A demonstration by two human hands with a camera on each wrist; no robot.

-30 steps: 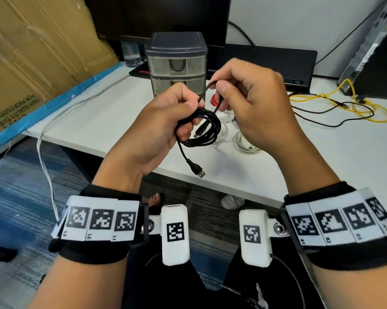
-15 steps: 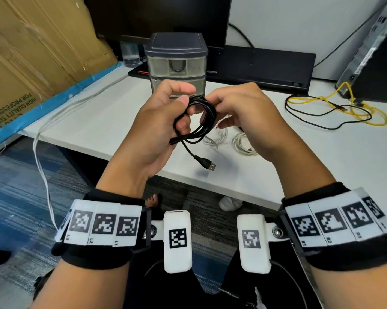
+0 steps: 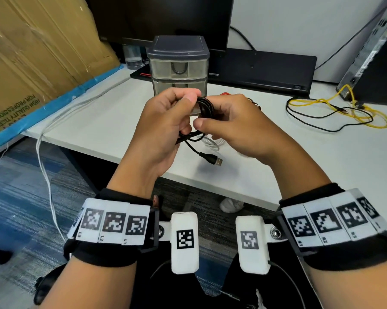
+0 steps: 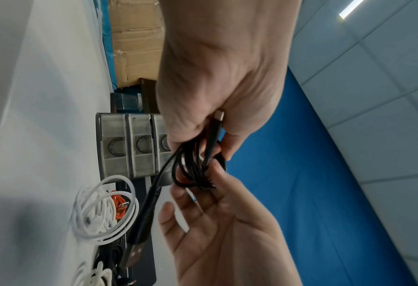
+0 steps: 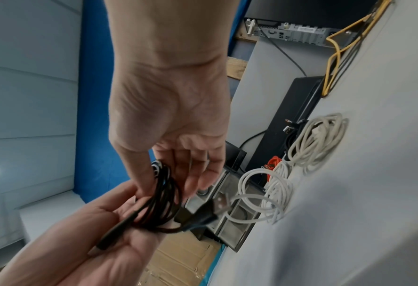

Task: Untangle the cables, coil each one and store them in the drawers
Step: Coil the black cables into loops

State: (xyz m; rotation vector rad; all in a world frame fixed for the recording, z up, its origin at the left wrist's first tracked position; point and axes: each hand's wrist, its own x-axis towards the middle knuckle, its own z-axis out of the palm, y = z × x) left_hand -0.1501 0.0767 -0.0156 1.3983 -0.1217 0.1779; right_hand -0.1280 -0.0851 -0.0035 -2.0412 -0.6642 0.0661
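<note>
Head view: the left hand (image 3: pixel 163 128) pinches the coiled black USB cable (image 3: pixel 204 108) above the desk edge, and the right hand (image 3: pixel 234 126) curls round the coil's far side. The USB-A plug (image 3: pixel 217 161) dangles below the grip.

Left wrist view: a small connector (image 4: pixel 218 116) lies loose inside the left palm; it could slip and loosen the coil.

Right wrist view: the right fingers (image 5: pixel 191 174) hold lightly, so loops may spring open before reaching the drawer unit (image 5: pixel 230 218) beyond.

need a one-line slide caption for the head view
Both hands, left hand and right hand, hold a coiled black USB cable above the white desk, its plug dangling, before the closed drawer unit.
</note>
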